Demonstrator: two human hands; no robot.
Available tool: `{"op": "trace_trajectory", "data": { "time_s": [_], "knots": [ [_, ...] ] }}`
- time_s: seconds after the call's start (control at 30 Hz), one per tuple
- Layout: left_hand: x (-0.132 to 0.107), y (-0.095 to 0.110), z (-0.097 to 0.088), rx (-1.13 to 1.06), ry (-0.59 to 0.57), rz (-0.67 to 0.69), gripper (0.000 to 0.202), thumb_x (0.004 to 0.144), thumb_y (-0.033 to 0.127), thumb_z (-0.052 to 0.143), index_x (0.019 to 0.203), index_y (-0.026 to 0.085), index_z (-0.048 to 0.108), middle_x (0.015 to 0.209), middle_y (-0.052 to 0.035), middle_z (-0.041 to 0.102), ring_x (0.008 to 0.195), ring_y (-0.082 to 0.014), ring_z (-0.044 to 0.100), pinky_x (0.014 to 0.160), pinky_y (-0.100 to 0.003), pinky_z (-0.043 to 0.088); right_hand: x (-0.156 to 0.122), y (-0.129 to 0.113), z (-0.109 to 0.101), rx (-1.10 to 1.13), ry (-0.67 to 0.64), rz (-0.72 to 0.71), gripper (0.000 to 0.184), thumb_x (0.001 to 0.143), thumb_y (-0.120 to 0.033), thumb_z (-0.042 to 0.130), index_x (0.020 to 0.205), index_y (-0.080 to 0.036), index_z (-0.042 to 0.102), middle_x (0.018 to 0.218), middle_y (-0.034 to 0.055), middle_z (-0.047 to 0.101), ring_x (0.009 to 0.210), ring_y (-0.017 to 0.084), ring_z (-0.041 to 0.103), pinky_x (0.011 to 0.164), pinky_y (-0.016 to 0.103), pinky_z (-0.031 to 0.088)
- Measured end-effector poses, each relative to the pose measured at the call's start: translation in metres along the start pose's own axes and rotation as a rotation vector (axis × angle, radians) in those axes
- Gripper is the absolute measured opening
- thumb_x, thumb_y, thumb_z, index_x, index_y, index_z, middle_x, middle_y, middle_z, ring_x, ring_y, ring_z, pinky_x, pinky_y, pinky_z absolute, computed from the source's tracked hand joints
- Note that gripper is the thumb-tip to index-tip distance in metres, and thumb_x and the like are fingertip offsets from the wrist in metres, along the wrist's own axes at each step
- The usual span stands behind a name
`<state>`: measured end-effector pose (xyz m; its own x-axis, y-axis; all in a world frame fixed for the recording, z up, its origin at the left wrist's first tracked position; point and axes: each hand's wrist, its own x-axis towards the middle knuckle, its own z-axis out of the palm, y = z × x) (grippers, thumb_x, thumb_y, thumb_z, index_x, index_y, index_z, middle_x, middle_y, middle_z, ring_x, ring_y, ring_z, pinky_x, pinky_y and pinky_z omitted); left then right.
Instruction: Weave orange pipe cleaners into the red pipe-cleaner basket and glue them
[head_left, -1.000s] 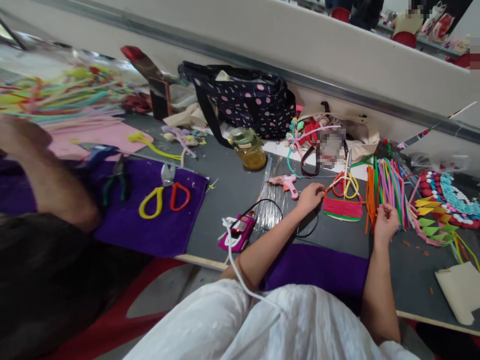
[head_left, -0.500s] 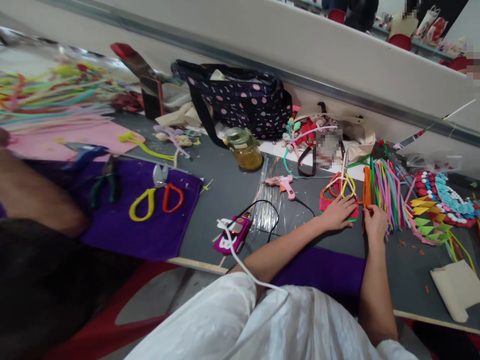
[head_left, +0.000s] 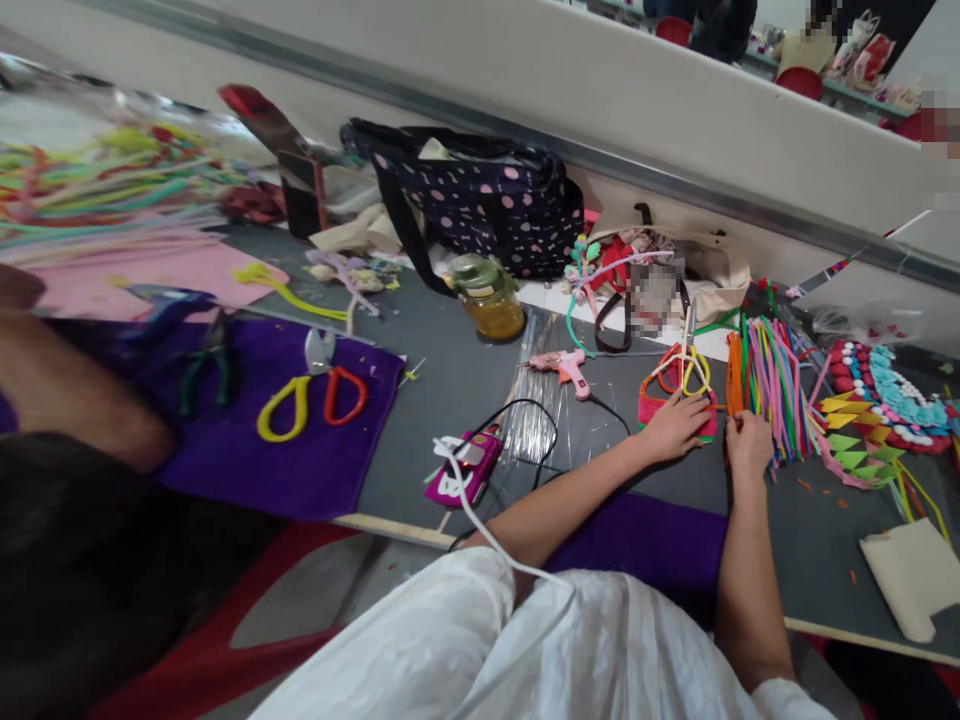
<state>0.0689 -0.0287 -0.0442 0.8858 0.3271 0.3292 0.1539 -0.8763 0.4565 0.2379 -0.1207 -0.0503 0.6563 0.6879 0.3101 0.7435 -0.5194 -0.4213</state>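
My left hand (head_left: 679, 426) lies flat, fingers spread, over a small red piece with orange and green edges (head_left: 654, 411), pressing it on the grey table. Just above its fingertips lie scissors with red and yellow handles (head_left: 697, 372), partly over that piece. To the right, my right hand (head_left: 748, 440) is closed in a pinch on an orange pipe cleaner (head_left: 726, 440); its exact grip is small and partly hidden. A bundle of multicoloured pipe cleaners (head_left: 780, 385) lies right beside and behind this hand, with orange ones (head_left: 734, 370) at its left edge.
A pink glue gun (head_left: 571, 372) lies left of my hands, near clear glue sticks (head_left: 529, 425) and a lidded jar (head_left: 489, 305). A magenta power strip (head_left: 476, 470) trails cables. Beaded work (head_left: 889, 400) is at right. Another person's arm (head_left: 82, 380) reaches in beside pliers (head_left: 210, 370).
My right hand has shifted very slightly left, still pinched. My left hand stays on the red piece. The other person's arm at the far left has moved a little.
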Motion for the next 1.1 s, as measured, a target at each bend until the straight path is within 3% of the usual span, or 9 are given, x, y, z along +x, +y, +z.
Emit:
{"op": "trace_trajectory", "data": {
  "time_s": [0.13, 0.23, 0.37, 0.5, 0.63, 0.77, 0.87, 1.03, 1.1],
  "knots": [
    [-0.01, -0.005, -0.01, -0.092, 0.155, -0.029, 0.034, 0.089, 0.029, 0.052, 0.12, 0.017, 0.059, 0.135, -0.0136, 0.056, 0.133, -0.0237, 0.043, 0.116, -0.048, 0.02, 0.001, -0.002, -0.01, 0.026, 0.047, 0.028, 0.02, 0.081, -0.028, 0.05, 0.076, -0.016, 0.066, 0.076, 0.0083, 0.063, 0.077, 0.021, 0.054, 0.074, 0.031, 0.037],
    [-0.023, -0.015, -0.029, -0.213, 0.405, -0.196, 0.024, 0.091, 0.023, 0.048, 0.107, 0.018, 0.065, 0.118, -0.0108, 0.066, 0.119, -0.0203, 0.055, 0.106, -0.04, 0.037, 0.001, -0.006, -0.023, 0.13, 0.134, 0.095, 0.025, 0.083, -0.034, 0.05, 0.08, -0.016, 0.066, 0.071, 0.0049, 0.062, 0.067, 0.018, 0.053, 0.068, 0.03, 0.039],
    [-0.041, -0.024, -0.057, -0.373, 0.673, -0.536, 0.019, 0.09, 0.026, 0.051, 0.091, 0.018, 0.068, 0.09, -0.0061, 0.068, 0.089, -0.0172, 0.06, 0.082, -0.031, 0.047, -0.006, -0.024, -0.041, 0.744, 0.276, 0.255, 0.024, 0.074, -0.04, 0.065, 0.078, -0.016, 0.064, 0.068, 0.0013, 0.063, 0.061, 0.014, 0.053, 0.061, 0.026, 0.041],
    [-0.052, -0.013, -0.07, -0.772, 0.629, -0.653, 0.025, 0.085, 0.036, 0.058, 0.089, 0.015, 0.07, 0.082, -0.0054, 0.067, 0.07, -0.0127, 0.057, 0.063, -0.023, 0.044, -0.025, -0.055, -0.054, 0.997, 0.114, 0.269, 0.026, 0.075, -0.042, 0.067, 0.08, -0.017, 0.061, 0.067, -0.0022, 0.064, 0.044, 0.007, 0.037, 0.048, 0.021, 0.031],
    [-0.055, 0.007, -0.073, -1.297, 0.441, -0.614, 0.044, 0.081, 0.049, 0.063, 0.105, 0.012, 0.068, 0.083, -0.0076, 0.069, 0.059, -0.0092, 0.055, 0.053, -0.021, 0.041, -0.049, -0.078, -0.057, 0.867, -0.237, 0.012, 0.022, 0.079, -0.04, 0.066, 0.078, -0.018, 0.063, 0.068, -0.0006, 0.063, 0.058, 0.012, 0.052, 0.055, 0.022, 0.039],
    [-0.058, 0.016, -0.081, -1.5, 0.572, -0.607, 0.041, 0.078, 0.044, 0.069, 0.104, 0.013, 0.067, 0.086, -0.0081, 0.07, 0.055, -0.0073, 0.055, 0.05, -0.019, 0.043, -0.065, -0.081, -0.053, 0.604, -0.429, -0.197, 0.018, 0.085, -0.035, 0.058, 0.081, -0.019, 0.065, 0.065, -0.0025, 0.058, 0.056, 0.011, 0.047, 0.055, 0.023, 0.038],
    [-0.063, 0.015, -0.088, -1.522, 0.678, -0.644, 0.032, 0.074, 0.039, 0.075, 0.089, 0.011, 0.067, 0.082, -0.0075, 0.07, 0.057, -0.008, 0.058, 0.05, -0.018, 0.045, -0.068, -0.076, -0.055, 0.516, -0.443, -0.304, 0.017, 0.088, -0.033, 0.055, 0.089, -0.021, 0.067, 0.08, 0.0015, 0.065, 0.067, 0.013, 0.056, 0.064, 0.026, 0.044],
    [-0.072, 0.012, -0.092, -1.575, 0.768, -0.655, 0.031, 0.074, 0.038, 0.075, 0.083, 0.01, 0.069, 0.084, -0.0094, 0.072, 0.065, -0.0107, 0.064, 0.059, -0.021, 0.053, -0.072, -0.075, -0.07, 0.541, -0.178, -0.376, 0.015, 0.088, -0.029, 0.058, 0.094, -0.022, 0.069, 0.091, 0.0058, 0.068, 0.087, 0.019, 0.062, 0.081, 0.033, 0.048],
    [-0.073, 0.011, -0.092, -1.637, 0.826, -0.663, 0.03, 0.074, 0.038, 0.076, 0.085, 0.011, 0.069, 0.086, -0.0087, 0.072, 0.067, -0.0105, 0.066, 0.062, -0.021, 0.055, -0.076, -0.079, -0.074, 0.598, -0.259, -0.388, 0.014, 0.088, -0.028, 0.058, 0.092, -0.023, 0.07, 0.088, 0.0048, 0.069, 0.085, 0.018, 0.063, 0.08, 0.033, 0.048]
  ]
}}
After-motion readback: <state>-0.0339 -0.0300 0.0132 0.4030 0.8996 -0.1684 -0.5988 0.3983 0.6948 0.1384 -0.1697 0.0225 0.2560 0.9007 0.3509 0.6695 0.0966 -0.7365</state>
